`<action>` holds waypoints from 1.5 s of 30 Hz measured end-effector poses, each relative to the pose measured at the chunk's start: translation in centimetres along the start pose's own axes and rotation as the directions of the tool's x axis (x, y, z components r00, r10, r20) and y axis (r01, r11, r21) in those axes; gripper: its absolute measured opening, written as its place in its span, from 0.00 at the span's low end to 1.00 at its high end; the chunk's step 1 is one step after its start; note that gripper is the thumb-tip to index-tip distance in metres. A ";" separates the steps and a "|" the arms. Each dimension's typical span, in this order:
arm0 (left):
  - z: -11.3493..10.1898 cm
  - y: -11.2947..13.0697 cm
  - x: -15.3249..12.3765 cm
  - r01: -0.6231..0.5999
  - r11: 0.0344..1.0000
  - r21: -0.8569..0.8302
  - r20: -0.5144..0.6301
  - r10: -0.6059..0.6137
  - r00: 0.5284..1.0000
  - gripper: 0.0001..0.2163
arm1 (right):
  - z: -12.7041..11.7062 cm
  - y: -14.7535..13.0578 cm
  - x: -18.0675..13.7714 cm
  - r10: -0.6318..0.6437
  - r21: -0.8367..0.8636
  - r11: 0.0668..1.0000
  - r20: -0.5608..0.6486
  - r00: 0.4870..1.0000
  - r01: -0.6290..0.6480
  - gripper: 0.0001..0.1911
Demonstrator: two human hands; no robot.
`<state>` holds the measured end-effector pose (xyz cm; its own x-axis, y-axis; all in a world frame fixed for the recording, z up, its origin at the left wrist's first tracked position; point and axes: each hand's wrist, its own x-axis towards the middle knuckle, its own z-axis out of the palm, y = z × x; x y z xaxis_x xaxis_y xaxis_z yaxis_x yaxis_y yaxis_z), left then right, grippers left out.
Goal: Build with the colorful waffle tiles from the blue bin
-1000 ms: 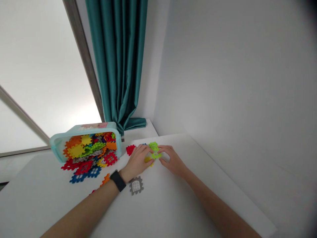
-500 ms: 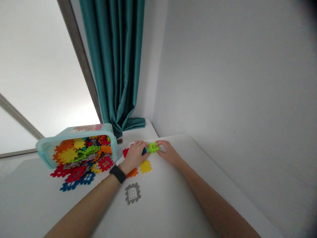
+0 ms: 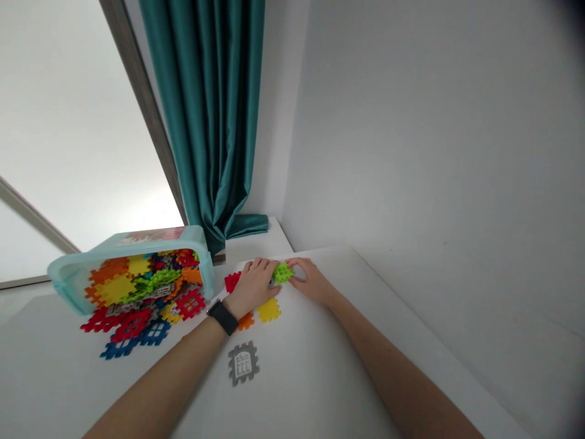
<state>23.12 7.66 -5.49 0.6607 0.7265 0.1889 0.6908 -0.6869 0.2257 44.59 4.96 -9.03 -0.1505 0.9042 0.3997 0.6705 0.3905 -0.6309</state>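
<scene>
Pinching green tile (image 3: 283, 273): right hand (image 3: 314, 284). Left hand (image 3: 253, 286): grip hidden, cannot tell. Orange tile (image 3: 245, 321) partly covered.

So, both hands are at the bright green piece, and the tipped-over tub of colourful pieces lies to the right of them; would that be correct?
Not quite: the head view shows the tub lying tipped over to the left of the hands, not the right. The left hand and right hand are indeed at the bright green piece.
</scene>
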 end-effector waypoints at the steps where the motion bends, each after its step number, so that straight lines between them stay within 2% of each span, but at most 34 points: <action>1: 0.2 0.0 0.0 0.001 1.000 -0.006 0.000 -0.001 1.000 0.24 | 0.0 0.0 0.0 0.001 -0.005 1.000 0.008 1.000 -0.001 0.16; 11: 0.6 -0.4 0.3 0.023 0.996 -0.091 -0.013 -0.024 1.000 0.23 | 0.3 0.3 0.0 -0.010 -0.046 0.999 0.031 0.999 0.011 0.17; 20: 0.4 -0.3 0.4 0.031 0.995 -0.098 -0.013 -0.033 0.999 0.22 | 0.4 0.5 0.0 -0.020 -0.087 0.996 0.055 0.998 0.024 0.16; 29: 0.5 -0.3 0.4 0.032 0.996 -0.089 -0.021 -0.034 0.999 0.19 | -0.8 0.6 0.4 -0.117 -0.048 0.991 0.134 0.984 0.125 0.17; 45: 0.8 -0.2 0.3 0.046 0.995 -0.089 -0.059 -0.051 0.997 0.19 | -0.5 0.7 0.4 -0.049 -0.019 0.998 0.114 0.992 0.052 0.17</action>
<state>23.46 8.01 -6.27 0.6058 0.7607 0.2331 0.6918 -0.6483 0.3179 45.38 5.49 -9.02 -0.2650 0.8976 0.3523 0.6753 0.4336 -0.5967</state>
